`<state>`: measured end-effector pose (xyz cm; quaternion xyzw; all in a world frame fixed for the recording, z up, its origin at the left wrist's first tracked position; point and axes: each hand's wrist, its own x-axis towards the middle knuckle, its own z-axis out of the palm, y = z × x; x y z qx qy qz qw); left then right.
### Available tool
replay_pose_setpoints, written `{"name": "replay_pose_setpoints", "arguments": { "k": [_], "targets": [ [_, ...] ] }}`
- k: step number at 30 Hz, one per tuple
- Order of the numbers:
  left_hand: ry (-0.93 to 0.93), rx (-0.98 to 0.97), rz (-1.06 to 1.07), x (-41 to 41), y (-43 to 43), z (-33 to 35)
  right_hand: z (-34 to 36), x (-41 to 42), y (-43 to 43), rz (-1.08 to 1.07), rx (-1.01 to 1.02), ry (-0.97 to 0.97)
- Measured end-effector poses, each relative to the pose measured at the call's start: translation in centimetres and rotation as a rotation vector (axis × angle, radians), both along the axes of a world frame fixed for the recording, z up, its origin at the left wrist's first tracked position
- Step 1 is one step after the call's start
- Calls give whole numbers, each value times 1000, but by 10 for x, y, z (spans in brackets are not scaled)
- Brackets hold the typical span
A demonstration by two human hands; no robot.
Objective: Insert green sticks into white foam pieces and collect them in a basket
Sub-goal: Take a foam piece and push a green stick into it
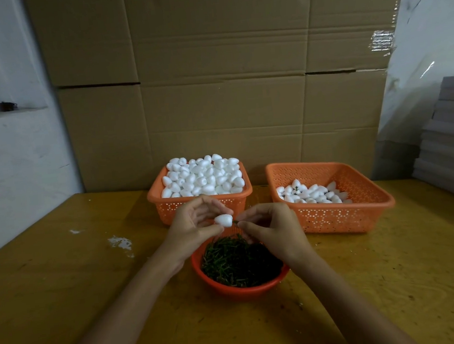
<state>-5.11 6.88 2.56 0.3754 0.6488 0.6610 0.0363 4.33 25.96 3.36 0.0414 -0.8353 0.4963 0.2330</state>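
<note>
Two bare hands meet above a wooden bench, seen from a head-worn camera looking down.

The left hand grips a white egg-shaped foam piece. Its thumb and fingers curl round the body, and one end of the piece is turned to the right. The right hand pinches a short green stick between thumb and forefinger, with the stick's tip at that end of the foam. How deep it has gone in cannot be told.

Just below the hands, on the near side, stands a round red bowl heaped with loose sticks. At the far left, a supply basket of orange perforated plastic is piled above its rim with plain foam pieces. At the far right, a second orange basket holds a thin layer of foam pieces. At least one of these shows a green stub, so they appear to be the finished ones.

Stacked cardboard boxes stand behind the baskets, and a pile of grey sheets sits at the right edge.

The step in hand looks to be the insertion itself. The next move likely calls for a straight push of the stick along the foam's length while the left hand braces against it. The push should be firm enough to seat the stick but gentle enough not to bend it or dent the foam. The finished piece would then go into the far-right basket.
</note>
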Motion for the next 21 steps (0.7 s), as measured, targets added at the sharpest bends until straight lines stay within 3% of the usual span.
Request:
{"name": "replay_pose_setpoints", "arguments": {
  "k": [17, 21],
  "targets": [
    [0, -1, -36, -2, -1, 0, 1, 2, -2, 14, 11, 17],
    [-5, 7, -30, 2, 2, 2, 10, 3, 14, -60, -88, 50]
  ]
}}
